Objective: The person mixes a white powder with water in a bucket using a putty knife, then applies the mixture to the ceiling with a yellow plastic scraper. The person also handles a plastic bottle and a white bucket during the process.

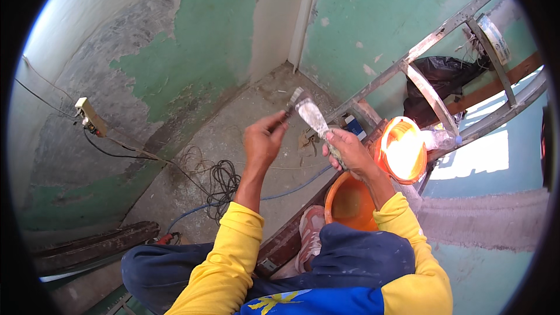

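Observation:
My right hand (349,153) is wrapped around the handle of a putty knife (314,118), its blade pointing up and away to the left. Pale, dried material coats the blade, and its far end is darker. Close to that end, the fingertips of my left hand (263,139) are pinched together at a small dark piece, too small to make out. Whether this piece touches the blade, I cannot tell. Below my right forearm stands an orange bucket (333,199). A second orange container (382,150), brightly sunlit inside, sits just right of my right wrist.
A ladder-like frame (429,38) slants along the right, with a black plastic bag (434,81) and a clear bottle (441,140) by it. Coiled black cable (224,184) and a blue cord (291,191) lie on the floor. A socket box (90,118) hangs at the left wall.

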`<state>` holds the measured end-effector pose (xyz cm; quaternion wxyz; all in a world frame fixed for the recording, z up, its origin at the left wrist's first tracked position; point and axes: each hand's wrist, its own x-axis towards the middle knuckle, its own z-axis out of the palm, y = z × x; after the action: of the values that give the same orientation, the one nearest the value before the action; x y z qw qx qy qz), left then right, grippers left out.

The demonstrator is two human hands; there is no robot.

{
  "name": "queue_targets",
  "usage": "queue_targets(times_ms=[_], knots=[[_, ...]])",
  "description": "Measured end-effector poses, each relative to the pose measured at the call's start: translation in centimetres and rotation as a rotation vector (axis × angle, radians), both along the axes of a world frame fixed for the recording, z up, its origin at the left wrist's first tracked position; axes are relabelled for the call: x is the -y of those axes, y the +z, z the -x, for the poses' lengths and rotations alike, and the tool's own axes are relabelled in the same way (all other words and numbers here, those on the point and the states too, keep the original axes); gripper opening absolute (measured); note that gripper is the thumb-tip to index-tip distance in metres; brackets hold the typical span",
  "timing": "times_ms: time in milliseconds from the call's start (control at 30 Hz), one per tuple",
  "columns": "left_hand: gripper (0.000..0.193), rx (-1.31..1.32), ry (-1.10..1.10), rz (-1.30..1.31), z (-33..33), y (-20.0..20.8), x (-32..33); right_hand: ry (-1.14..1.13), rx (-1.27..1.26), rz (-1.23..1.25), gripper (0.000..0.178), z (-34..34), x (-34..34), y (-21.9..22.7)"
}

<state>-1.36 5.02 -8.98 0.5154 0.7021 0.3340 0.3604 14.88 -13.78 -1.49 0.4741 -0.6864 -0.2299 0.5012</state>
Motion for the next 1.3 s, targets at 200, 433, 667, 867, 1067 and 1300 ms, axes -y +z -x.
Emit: queue_targets(times_ms=[200, 433, 667, 867, 1067, 1300], knots=[[0.036, -0.094, -0.031, 0.034, 0.1, 4.4, -1.3, -0.129, 0.024, -0.116, 0.029, 0.0, 2.2, -1.8], [0.035, -0.066, -0.04, 0.085, -0.6, 3.2, 0.3, -0.04, -0.085, -0.21, 0.027, 0.5, -1.5, -1.1], [0.034, -0.148, -0.056, 0.037, 0.8, 4.0, -1.3, -0.132, 1.311, -0.331, 0.032, -2.1, 0.0, -0.9], [0.032, -0.079, -0.059, 0.017, 0.9, 3.6, -1.7, 0.33, 1.839, -0.225, 0.05, -2.7, -0.5, 1.7], [0.031, -0.22, 0.022, -0.215, 1.3, 5.3, -1.0, 0.105, 1.442, -0.32, 0.046, -1.7, 1.3, 1.5], [0.03, -0.215, 0.056, -0.453, 0.9, 4.5, -0.7, 0.278, 1.564, -0.356, 0.042, -0.1, 0.1, 3.8]])
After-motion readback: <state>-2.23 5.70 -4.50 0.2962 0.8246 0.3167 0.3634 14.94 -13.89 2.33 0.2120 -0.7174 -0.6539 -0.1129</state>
